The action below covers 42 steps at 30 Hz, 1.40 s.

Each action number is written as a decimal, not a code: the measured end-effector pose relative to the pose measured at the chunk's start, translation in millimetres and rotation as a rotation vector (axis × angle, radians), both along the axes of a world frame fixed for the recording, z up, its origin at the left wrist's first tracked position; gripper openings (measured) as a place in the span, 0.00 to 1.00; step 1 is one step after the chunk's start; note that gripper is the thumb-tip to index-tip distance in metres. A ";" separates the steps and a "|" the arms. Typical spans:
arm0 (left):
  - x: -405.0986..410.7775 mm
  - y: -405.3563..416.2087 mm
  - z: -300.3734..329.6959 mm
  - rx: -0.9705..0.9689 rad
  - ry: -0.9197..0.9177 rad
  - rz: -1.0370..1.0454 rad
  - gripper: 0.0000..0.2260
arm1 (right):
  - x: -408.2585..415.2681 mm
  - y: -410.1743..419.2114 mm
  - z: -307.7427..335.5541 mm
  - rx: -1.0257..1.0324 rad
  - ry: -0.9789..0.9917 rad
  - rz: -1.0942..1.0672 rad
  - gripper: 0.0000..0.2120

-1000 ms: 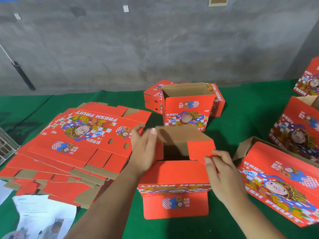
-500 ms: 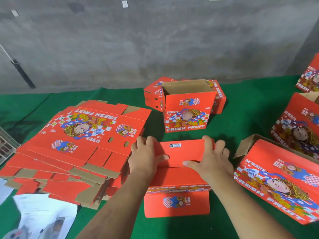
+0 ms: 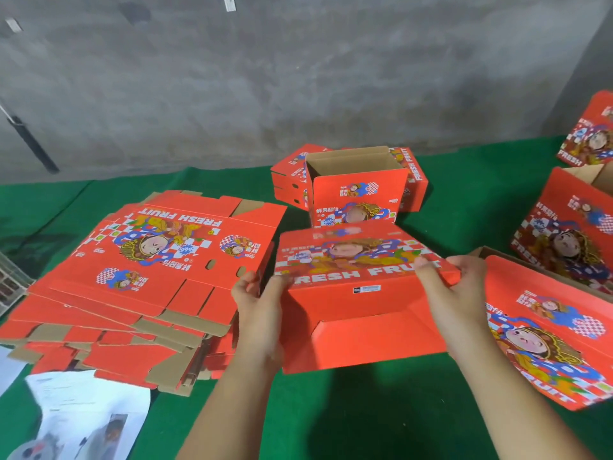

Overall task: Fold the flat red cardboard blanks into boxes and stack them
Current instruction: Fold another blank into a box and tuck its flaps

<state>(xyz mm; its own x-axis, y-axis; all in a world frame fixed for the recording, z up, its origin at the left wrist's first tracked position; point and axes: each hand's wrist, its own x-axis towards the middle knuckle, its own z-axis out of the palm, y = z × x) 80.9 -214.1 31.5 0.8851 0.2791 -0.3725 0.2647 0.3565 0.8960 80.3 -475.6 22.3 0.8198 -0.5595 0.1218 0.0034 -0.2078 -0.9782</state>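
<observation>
At the far left edge, a grey wire-grid rack [image 3: 10,280] is cut off by the frame; its contents cannot be made out. Below it, white printed paper sheets [image 3: 83,423] lie on the green cloth-covered table [image 3: 331,419], partly covered by cardboard and cut off at the bottom edge; the print is too blurred to read.

Left of centre sits a fanned stack of flat red cardboard blanks [image 3: 139,283]. The top blank shows "FRESH FRUIT" upside down and a cartoon figure. Lower blanks show only their edges and brown flaps.

The left hand [image 3: 262,313] grips the left end of a folded red cardboard box [image 3: 361,313] held at centre, with the fingers curled round its edge; the fingertips are hidden behind the cardboard. The box is tilted so its plain red bottom panel with a small white label faces the camera and its printed side faces up. Motion blur softens the print. Whether the box touches the table cannot be told. The right hand [image 3: 454,287] pinches the right end of the same box, with its fingers curled over the upper edge.

Behind the box stands an open-topped red printed box [image 3: 358,200], its lower part hidden, in front of low closed red boxes [image 3: 292,177] near the grey concrete wall [image 3: 298,78].

At right, a red box lying on its side [image 3: 547,333] sits just beside the right hand. Further red boxes at the right edge [image 3: 577,234] are cut off by the frame.
</observation>
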 end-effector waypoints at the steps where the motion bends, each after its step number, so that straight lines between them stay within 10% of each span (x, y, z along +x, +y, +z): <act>1: 0.0 3.2 5.8 -0.148 0.090 -0.159 0.26 | -3.1 -1.8 -2.1 0.030 -0.058 0.003 0.19; 4: -8.2 6.6 10.0 -0.229 0.121 -0.496 0.20 | -11.0 -6.5 -12.5 0.142 -0.164 0.098 0.16; 12: -11.2 22.6 -13.8 0.112 -0.376 -0.527 0.39 | -16.4 -35.2 -22.2 0.519 0.133 0.479 0.18; 24: -4.4 19.0 -44.7 0.468 -0.396 -0.386 0.39 | -17.9 -10.1 -54.1 0.184 0.091 0.471 0.24; 30: -4.7 6.0 -43.2 0.318 -0.382 -0.312 0.34 | 0.5 -2.7 -62.4 0.160 0.044 0.367 0.23; 34: 19.2 5.1 -27.1 0.734 -0.237 -0.264 0.24 | 22.5 -6.2 -53.9 0.055 0.035 0.256 0.26; 37: 27.0 0.5 -26.9 0.498 -0.164 -0.352 0.11 | 40.4 -9.8 -63.0 -0.107 0.186 0.153 0.25; 42: 23.9 -10.9 -52.1 0.271 -0.159 -0.368 0.23 | 49.3 -6.6 -79.8 0.080 0.295 0.111 0.23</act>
